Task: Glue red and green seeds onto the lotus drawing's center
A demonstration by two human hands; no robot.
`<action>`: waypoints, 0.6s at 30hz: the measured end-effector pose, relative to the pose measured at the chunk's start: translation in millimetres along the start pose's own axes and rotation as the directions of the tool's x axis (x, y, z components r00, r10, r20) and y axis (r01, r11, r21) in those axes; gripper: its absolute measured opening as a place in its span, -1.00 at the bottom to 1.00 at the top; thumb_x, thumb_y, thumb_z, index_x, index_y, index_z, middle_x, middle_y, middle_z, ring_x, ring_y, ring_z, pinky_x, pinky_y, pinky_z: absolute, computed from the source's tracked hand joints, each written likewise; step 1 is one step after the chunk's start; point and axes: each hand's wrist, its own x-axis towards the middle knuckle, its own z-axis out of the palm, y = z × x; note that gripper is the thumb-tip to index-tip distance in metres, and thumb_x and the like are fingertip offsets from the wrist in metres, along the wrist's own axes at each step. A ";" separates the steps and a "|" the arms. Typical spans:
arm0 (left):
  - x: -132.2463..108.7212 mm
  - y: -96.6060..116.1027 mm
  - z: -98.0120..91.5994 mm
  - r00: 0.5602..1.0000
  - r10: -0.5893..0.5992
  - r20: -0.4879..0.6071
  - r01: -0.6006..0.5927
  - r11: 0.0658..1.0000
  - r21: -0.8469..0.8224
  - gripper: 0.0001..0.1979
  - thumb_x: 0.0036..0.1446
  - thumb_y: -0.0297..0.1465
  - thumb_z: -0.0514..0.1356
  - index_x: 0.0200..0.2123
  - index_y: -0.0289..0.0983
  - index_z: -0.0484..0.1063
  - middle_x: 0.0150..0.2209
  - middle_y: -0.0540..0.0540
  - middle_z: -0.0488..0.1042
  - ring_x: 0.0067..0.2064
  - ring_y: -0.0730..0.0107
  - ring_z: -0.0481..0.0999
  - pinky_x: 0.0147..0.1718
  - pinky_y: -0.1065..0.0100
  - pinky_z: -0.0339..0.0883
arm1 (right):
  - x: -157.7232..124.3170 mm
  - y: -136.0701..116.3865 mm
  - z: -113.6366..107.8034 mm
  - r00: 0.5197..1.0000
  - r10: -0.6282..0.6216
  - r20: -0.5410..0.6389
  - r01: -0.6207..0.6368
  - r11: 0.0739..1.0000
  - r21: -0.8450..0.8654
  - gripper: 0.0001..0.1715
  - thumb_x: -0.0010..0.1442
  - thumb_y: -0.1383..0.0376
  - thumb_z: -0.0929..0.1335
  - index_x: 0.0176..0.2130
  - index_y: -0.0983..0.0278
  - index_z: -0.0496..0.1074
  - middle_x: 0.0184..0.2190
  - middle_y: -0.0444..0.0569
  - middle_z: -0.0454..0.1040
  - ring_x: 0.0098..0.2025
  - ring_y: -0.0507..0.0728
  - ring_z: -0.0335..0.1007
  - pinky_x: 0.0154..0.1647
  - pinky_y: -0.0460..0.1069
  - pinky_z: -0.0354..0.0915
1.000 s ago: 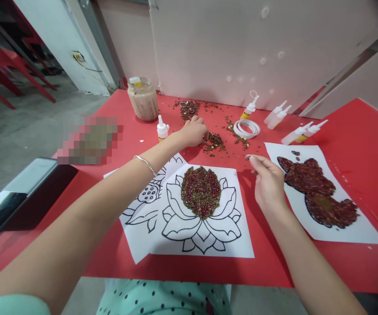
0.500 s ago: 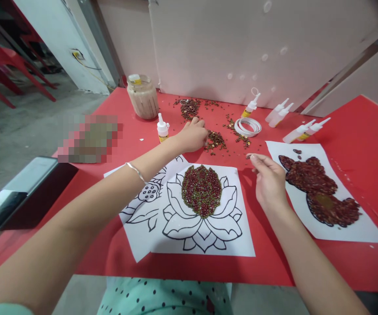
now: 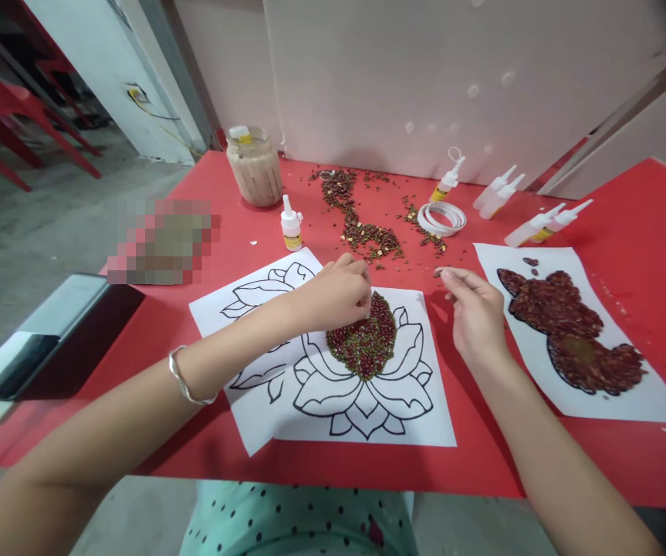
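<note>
My left hand (image 3: 341, 295) is closed, fingers pinched together over the upper left edge of the bean-covered centre (image 3: 367, 347) of a lotus drawing; anything in its fingertips is hidden. That centre is filled with dark red and green beans, and the petals around it are bare black outlines on the white sheet (image 3: 431, 432). My right hand (image 3: 474, 313) hovers right of the sheet, thumb and fingers pinching a small dark bean (image 3: 437, 272). Beyond my left hand lies a loose pile of mixed beans (image 3: 376, 239).
A second lotus drawing (image 3: 211, 309) lies partly under the first. A glue bottle (image 3: 292, 228) and a jar (image 3: 255, 174) stand behind. At right are a tape roll (image 3: 441, 220), several more glue bottles (image 3: 503, 199) and a bean-covered picture (image 3: 576, 332). A phone (image 3: 49, 332) leans at left.
My left hand has come back from the bean pile toward me, down to the top of the lotus centre. My right hand stays almost still, its fingers still pinched.
</note>
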 end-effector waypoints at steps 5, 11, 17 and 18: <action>-6.8 9.7 -0.5 1.000 0.000 -0.004 0.000 1.000 0.022 -0.78 0.12 -0.50 0.07 -0.45 -0.32 0.51 -0.14 -0.17 0.38 -0.06 0.22 0.23 -0.06 0.21 0.19 | -0.6 0.2 -0.3 1.000 -0.002 0.022 0.001 1.000 0.006 -0.90 -0.04 0.24 0.45 -0.43 0.20 0.53 -0.34 -0.10 0.50 -0.20 0.04 0.42 -0.09 -0.01 0.28; -12.2 14.8 4.3 1.000 0.005 -0.023 -0.004 0.998 0.070 -0.81 0.11 -0.51 0.10 -0.40 -0.31 0.52 -0.13 -0.17 0.39 -0.05 0.19 0.24 -0.03 0.17 0.19 | -1.2 -0.6 -0.2 1.000 0.001 0.023 -0.002 1.000 0.013 -0.89 -0.06 0.23 0.46 -0.43 0.20 0.53 -0.33 -0.09 0.50 -0.20 0.05 0.41 -0.06 0.01 0.28; -18.3 14.4 1.1 1.000 -0.005 -0.029 0.007 0.995 0.096 -0.82 0.13 -0.48 0.12 -0.33 -0.26 0.54 -0.11 -0.13 0.39 -0.05 0.18 0.25 -0.04 0.15 0.20 | 0.4 -0.1 -1.9 0.999 -0.021 0.042 0.022 0.999 -0.025 -0.85 -0.04 0.20 0.45 -0.40 0.20 0.53 -0.32 -0.08 0.46 -0.18 0.08 0.39 -0.07 0.04 0.28; -20.2 13.2 0.0 0.999 -0.006 -0.043 0.010 0.995 0.097 -0.81 0.14 -0.48 0.12 -0.32 -0.26 0.55 -0.11 -0.13 0.39 -0.05 0.18 0.25 -0.05 0.16 0.21 | -0.2 -0.2 -1.8 0.997 -0.046 0.058 0.049 0.997 -0.054 -0.85 -0.03 0.19 0.45 -0.40 0.20 0.53 -0.31 -0.08 0.45 -0.18 0.08 0.39 -0.07 0.05 0.28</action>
